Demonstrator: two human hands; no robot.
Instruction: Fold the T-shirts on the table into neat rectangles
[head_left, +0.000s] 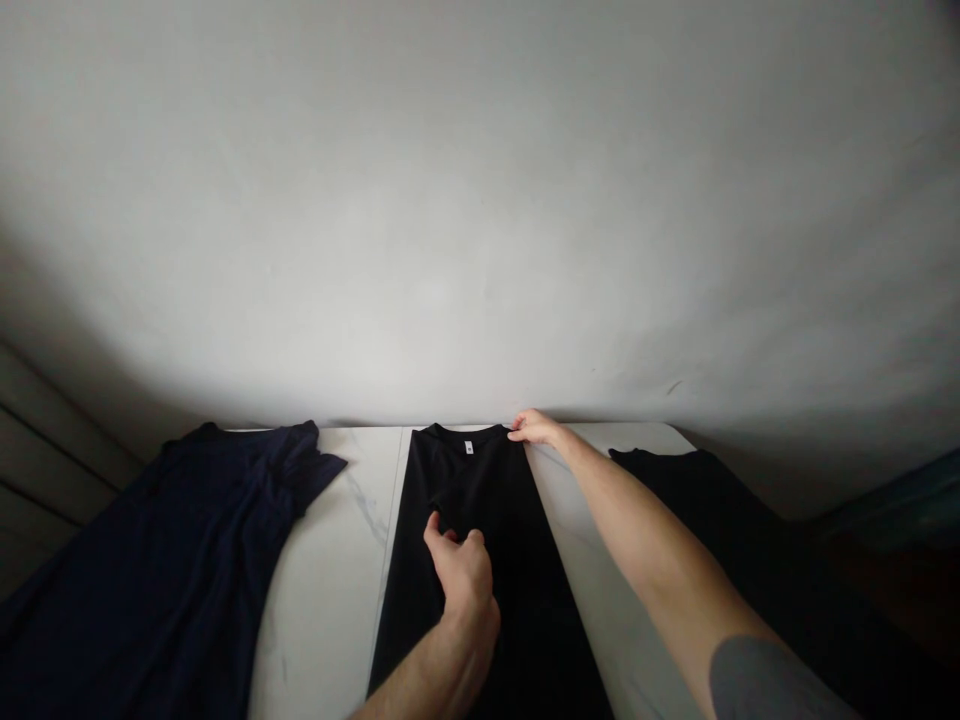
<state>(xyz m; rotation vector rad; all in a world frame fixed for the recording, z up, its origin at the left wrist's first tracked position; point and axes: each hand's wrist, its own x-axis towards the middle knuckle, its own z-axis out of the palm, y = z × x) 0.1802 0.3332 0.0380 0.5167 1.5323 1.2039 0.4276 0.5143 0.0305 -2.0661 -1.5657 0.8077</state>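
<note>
Black T-shirt (480, 490) lies flat, collar at far edge of white marble counter (322, 600); R hand (534, 428) pinches neckline corner, apparently anchoring it; L hand (461, 572) fingers curled together on chest, pinch unclear.

black T-shirt (480, 480), navy shirt (165, 560), grey-veined white tabletop (322, 600)

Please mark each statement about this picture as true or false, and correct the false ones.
1. The right hand touches the collar of the black T-shirt. True.
2. The left hand rests on the bare table. False: it is on the front of the black T-shirt.
3. A small white tag shows inside the neck of the black T-shirt. True.
4. The navy shirt lies to the right of the black T-shirt. False: it lies to the left, and a black garment lies to the right.
</note>
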